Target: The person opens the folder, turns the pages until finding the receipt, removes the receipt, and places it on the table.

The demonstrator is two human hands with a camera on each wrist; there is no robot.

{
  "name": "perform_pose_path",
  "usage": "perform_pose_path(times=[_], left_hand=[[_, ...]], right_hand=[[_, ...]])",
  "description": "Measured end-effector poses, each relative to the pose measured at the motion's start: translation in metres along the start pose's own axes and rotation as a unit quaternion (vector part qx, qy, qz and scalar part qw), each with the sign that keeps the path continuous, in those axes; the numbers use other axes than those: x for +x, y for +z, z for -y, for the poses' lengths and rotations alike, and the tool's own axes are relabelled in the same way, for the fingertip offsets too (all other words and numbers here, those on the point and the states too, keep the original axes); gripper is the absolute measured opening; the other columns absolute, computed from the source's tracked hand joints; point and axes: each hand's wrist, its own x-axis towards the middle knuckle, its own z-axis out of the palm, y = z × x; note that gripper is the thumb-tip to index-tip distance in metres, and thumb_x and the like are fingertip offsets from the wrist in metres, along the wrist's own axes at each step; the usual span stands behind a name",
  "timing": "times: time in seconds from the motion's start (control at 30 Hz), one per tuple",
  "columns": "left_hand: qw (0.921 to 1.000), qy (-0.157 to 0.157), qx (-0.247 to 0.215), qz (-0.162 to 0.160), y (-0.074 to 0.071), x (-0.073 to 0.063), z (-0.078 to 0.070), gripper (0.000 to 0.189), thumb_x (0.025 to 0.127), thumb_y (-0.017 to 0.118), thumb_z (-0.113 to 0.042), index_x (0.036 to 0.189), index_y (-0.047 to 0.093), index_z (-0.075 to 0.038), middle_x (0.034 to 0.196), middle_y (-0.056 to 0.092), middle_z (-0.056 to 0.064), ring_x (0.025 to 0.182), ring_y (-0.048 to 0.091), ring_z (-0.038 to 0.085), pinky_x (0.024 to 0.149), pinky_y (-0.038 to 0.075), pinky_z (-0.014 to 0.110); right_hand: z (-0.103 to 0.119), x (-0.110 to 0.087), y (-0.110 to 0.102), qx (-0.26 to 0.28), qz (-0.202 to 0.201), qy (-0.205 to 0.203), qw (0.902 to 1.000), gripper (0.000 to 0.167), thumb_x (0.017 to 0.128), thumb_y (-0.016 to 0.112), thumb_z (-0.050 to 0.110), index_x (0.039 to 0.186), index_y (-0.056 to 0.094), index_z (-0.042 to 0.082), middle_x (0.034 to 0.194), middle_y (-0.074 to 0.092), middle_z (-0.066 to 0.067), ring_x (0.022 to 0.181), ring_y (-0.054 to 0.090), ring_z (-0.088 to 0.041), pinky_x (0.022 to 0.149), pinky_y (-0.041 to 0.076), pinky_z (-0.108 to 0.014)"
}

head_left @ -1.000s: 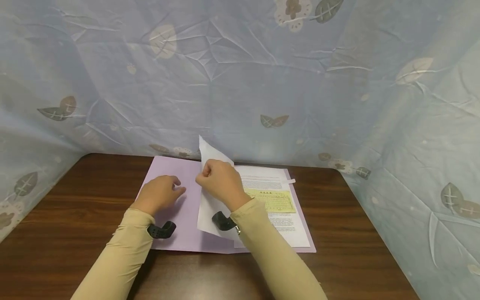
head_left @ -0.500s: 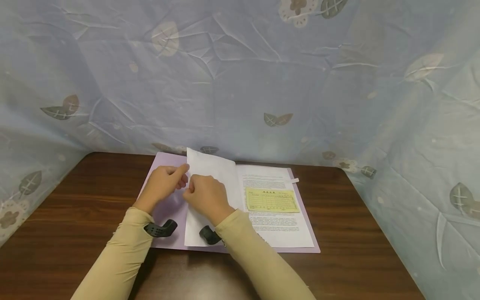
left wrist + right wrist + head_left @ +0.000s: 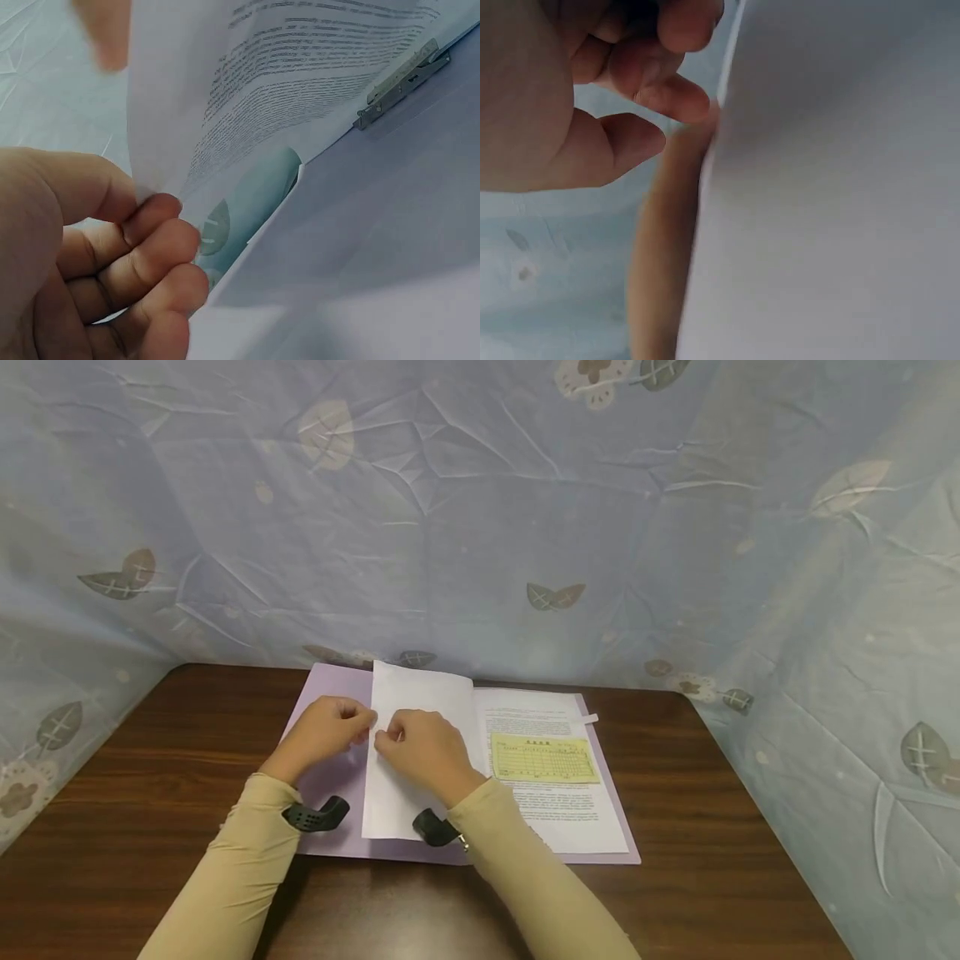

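Note:
A lilac folder (image 3: 341,681) lies spread on the table, with printed sheets (image 3: 573,839) on its right side. One white sheet (image 3: 423,689) stands lifted and leans left over the folder's middle. My left hand (image 3: 326,735) pinches that sheet's left edge between thumb and forefinger; the left wrist view shows print on its underside. Beside the edge, my right hand (image 3: 427,747) hovers over the page, thumb and fingers apart with nothing between them in the right wrist view. A metal paper fastener (image 3: 401,84) sits at the folder's fold.
A yellow printed slip (image 3: 543,760) lies on the right-hand page. A small white tab (image 3: 588,719) sticks out past the folder's right edge. The brown wooden table (image 3: 720,877) meets a patterned blue cloth (image 3: 480,527) behind and at the sides.
The sheet has swung left, carried by my right hand. My left hand has moved right and taken its edge. My right fingers have let go and shifted slightly right.

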Motion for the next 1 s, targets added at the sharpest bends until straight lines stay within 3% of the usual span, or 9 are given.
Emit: perform_pose_path(times=[0.23,0.4,0.63,0.87,1.0], left_hand=[[0.9998,-0.002,0.008,0.017,0.003,0.004,0.003,0.029,0.103,0.059,-0.025,0.085,0.069,-0.004,0.077,0.067,0.005,0.072,0.062,0.018,0.065,0.054,0.03],[0.9997,-0.002,0.024,0.008,0.002,0.003,0.005,0.028,0.104,0.059,-0.027,0.086,0.069,-0.007,0.076,0.067,0.004,0.069,0.061,0.018,0.062,0.051,0.032],[0.9995,-0.03,0.005,0.007,-0.003,-0.001,0.01,0.028,0.105,0.06,-0.028,0.102,0.072,-0.002,0.082,0.072,0.006,0.074,0.07,0.019,0.067,0.057,0.032],[0.9992,-0.033,0.008,0.019,-0.004,-0.002,0.01,0.02,0.102,0.064,-0.021,0.098,0.071,-0.002,0.074,0.067,0.004,0.072,0.063,0.019,0.067,0.051,0.032],[0.9991,-0.036,0.009,0.021,-0.003,0.001,0.012,0.024,0.101,0.064,-0.018,0.113,0.067,0.002,0.081,0.07,0.006,0.075,0.066,0.019,0.067,0.052,0.031]], right_hand=[[-0.057,-0.008,-0.03,0.04,0.013,0.031,0.9986,0.017,0.093,0.059,0.025,0.087,0.072,0.018,0.081,0.066,0.005,0.075,0.058,-0.015,0.068,0.047,-0.031],[-0.113,-0.02,-0.059,0.051,-0.005,0.048,0.9975,0.018,0.095,0.057,0.023,0.086,0.071,0.014,0.077,0.063,0.002,0.069,0.054,-0.016,0.066,0.045,-0.033],[-0.185,-0.04,-0.095,0.093,-0.005,0.131,0.987,0.021,0.098,0.059,0.026,0.092,0.07,0.009,0.081,0.06,-0.004,0.07,0.057,-0.02,0.065,0.048,-0.033],[-0.233,-0.06,-0.108,0.072,-0.009,0.2,0.9771,0.029,0.099,0.058,0.028,0.101,0.069,0.001,0.079,0.058,-0.005,0.072,0.055,-0.021,0.063,0.045,-0.032],[-0.249,-0.065,-0.102,0.098,-0.002,0.219,0.9708,0.029,0.099,0.059,0.029,0.097,0.067,0.001,0.071,0.057,-0.005,0.068,0.052,-0.02,0.061,0.041,-0.032]])
